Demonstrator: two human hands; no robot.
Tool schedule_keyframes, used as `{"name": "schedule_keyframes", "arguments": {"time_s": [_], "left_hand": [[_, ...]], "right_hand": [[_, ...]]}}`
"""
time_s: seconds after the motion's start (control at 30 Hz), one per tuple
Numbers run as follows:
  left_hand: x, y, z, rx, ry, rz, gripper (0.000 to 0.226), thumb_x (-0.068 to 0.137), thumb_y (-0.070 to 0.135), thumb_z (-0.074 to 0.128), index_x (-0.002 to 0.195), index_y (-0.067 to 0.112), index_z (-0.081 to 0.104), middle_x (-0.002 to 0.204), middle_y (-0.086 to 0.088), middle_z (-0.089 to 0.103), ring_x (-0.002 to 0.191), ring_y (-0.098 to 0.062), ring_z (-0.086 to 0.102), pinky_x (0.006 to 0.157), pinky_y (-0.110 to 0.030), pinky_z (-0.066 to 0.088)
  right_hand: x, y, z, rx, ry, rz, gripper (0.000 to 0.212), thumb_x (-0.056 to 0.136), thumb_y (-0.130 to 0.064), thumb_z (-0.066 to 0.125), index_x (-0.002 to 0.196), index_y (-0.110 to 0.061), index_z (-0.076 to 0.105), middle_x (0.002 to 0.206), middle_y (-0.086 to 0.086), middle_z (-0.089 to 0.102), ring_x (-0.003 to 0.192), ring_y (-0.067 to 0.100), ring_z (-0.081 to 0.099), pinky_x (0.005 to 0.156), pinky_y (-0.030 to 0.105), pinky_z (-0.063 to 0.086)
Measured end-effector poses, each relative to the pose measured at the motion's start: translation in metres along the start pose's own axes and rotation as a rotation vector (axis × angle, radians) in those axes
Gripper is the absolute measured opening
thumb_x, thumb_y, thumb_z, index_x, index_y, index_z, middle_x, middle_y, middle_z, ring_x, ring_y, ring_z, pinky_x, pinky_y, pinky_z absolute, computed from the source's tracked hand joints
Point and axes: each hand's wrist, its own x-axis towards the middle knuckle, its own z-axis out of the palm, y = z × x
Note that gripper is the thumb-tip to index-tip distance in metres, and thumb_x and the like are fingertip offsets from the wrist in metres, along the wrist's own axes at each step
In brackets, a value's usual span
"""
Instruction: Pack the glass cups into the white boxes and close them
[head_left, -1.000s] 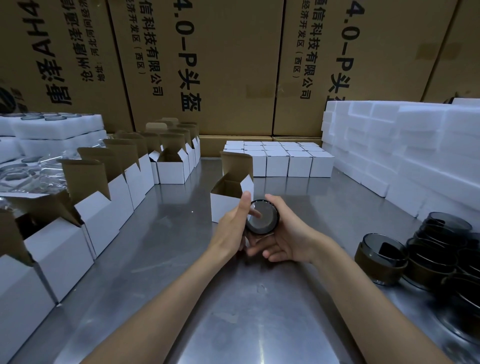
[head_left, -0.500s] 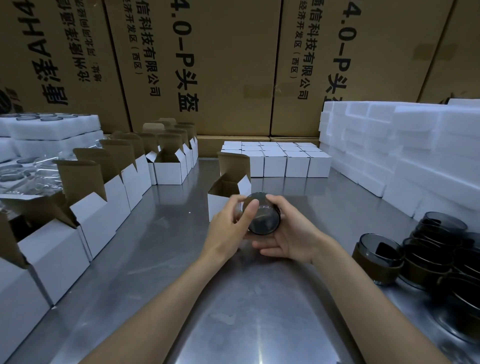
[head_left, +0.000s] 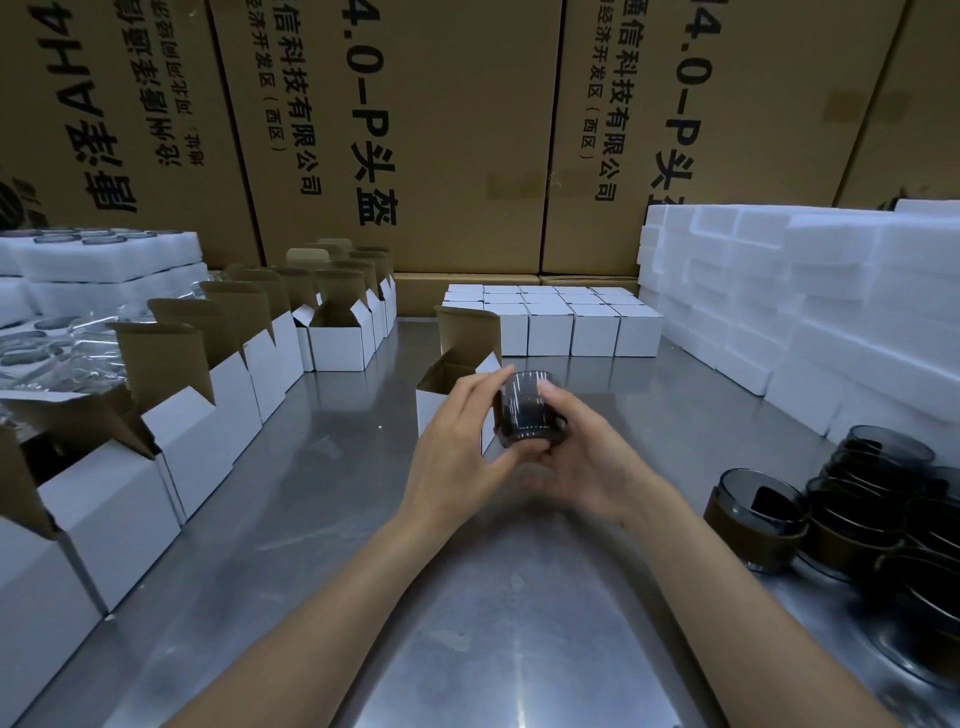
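Open boxes (head_left: 171, 441) line the worktop (head_left: 322, 519) left; closed boxes (head_left: 571, 322) sit behind; foam blocks (head_left: 810, 312) and cups (head_left: 857, 509) right.

dark glass cup (head_left: 530, 410) upright, just beside open white box (head_left: 457, 374).

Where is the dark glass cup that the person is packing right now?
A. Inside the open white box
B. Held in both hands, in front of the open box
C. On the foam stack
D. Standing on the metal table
B: the left hand and right hand hold the glass cup in front of the open box.
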Motion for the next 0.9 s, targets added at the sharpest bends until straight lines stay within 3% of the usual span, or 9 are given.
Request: {"name": "schedule_keyframes", "arguments": {"time_s": [0.1, 0.2, 0.3, 0.4, 0.57, 0.7, 0.8, 0.9], "left_hand": [[0.001, -0.002, -0.001, -0.092, 0.057, -0.079, 0.066, 0.075, 0.032, 0.080, 0.132, 0.015, 0.052, 0.123, 0.006, 0.054, 0.107, -0.007, 0.054, 0.088, -0.017, 0.044], [0.002, -0.003, -0.001, -0.152, 0.084, -0.125, 0.067, 0.074, 0.030, 0.081, 0.132, 0.016, 0.052, 0.124, 0.006, 0.055, 0.110, -0.010, 0.056, 0.089, -0.011, 0.041], [0.002, -0.003, 0.000, -0.160, 0.049, -0.121, 0.069, 0.076, 0.030, 0.080, 0.136, 0.017, 0.048, 0.129, 0.008, 0.053, 0.116, -0.006, 0.052, 0.092, -0.005, 0.036], [0.001, -0.005, 0.001, -0.131, 0.028, -0.076, 0.080, 0.077, 0.026, 0.079, 0.144, 0.018, 0.037, 0.142, 0.010, 0.040, 0.133, -0.005, 0.037, 0.105, -0.005, 0.026], [0.000, -0.003, 0.001, -0.027, 0.000, 0.001, 0.088, 0.075, 0.037, 0.079, 0.147, 0.015, 0.033, 0.147, 0.004, 0.038, 0.138, -0.008, 0.033, 0.112, -0.020, 0.028], [0.000, 0.000, 0.002, -0.069, -0.054, -0.043, 0.075, 0.080, 0.028, 0.077, 0.144, 0.021, 0.039, 0.139, 0.004, 0.050, 0.123, -0.011, 0.051, 0.100, -0.030, 0.046], [-0.001, -0.001, 0.000, -0.161, -0.032, -0.122, 0.065, 0.078, 0.023, 0.079, 0.134, 0.025, 0.047, 0.128, 0.011, 0.056, 0.104, -0.006, 0.061, 0.087, -0.023, 0.049], [0.000, -0.002, 0.002, -0.218, -0.006, -0.182, 0.063, 0.077, 0.019, 0.079, 0.131, 0.026, 0.048, 0.124, 0.016, 0.058, 0.104, -0.002, 0.060, 0.085, -0.013, 0.046]], "right_hand": [[-0.001, -0.005, -0.006, 0.093, -0.118, 0.096, 0.065, 0.077, -0.068, 0.052, 0.113, -0.016, 0.070, 0.113, 0.006, 0.067, 0.096, 0.017, 0.066, 0.082, 0.038, 0.052], [-0.003, -0.008, -0.008, 0.149, -0.175, 0.160, 0.061, 0.079, -0.060, 0.052, 0.113, -0.012, 0.070, 0.123, 0.012, 0.064, 0.106, 0.024, 0.063, 0.086, 0.038, 0.050], [-0.002, -0.004, -0.002, 0.140, -0.132, 0.098, 0.056, 0.079, -0.046, 0.061, 0.122, -0.010, 0.063, 0.116, 0.012, 0.067, 0.100, 0.022, 0.064, 0.090, 0.035, 0.049], [0.004, 0.002, 0.005, 0.109, 0.058, -0.081, 0.063, 0.071, -0.032, 0.072, 0.126, -0.005, 0.056, 0.095, 0.010, 0.067, 0.077, 0.016, 0.065, 0.069, 0.027, 0.055], [0.009, 0.007, 0.010, 0.060, 0.278, -0.195, 0.068, 0.063, -0.014, 0.085, 0.119, -0.011, 0.045, 0.097, 0.007, 0.061, 0.064, 0.010, 0.064, 0.047, 0.021, 0.045], [0.008, 0.008, 0.010, 0.022, 0.199, -0.163, 0.074, 0.061, -0.028, 0.083, 0.125, -0.015, 0.049, 0.112, 0.010, 0.064, 0.080, 0.011, 0.066, 0.060, 0.025, 0.051], [0.003, 0.001, 0.007, 0.216, 0.006, -0.056, 0.066, 0.076, -0.052, 0.067, 0.122, -0.005, 0.061, 0.098, 0.012, 0.064, 0.071, 0.014, 0.060, 0.060, 0.026, 0.052], [0.000, -0.003, 0.000, 0.339, -0.040, 0.090, 0.076, 0.080, -0.063, 0.052, 0.125, -0.002, 0.058, 0.105, 0.017, 0.060, 0.086, 0.023, 0.056, 0.082, 0.037, 0.053]]}}
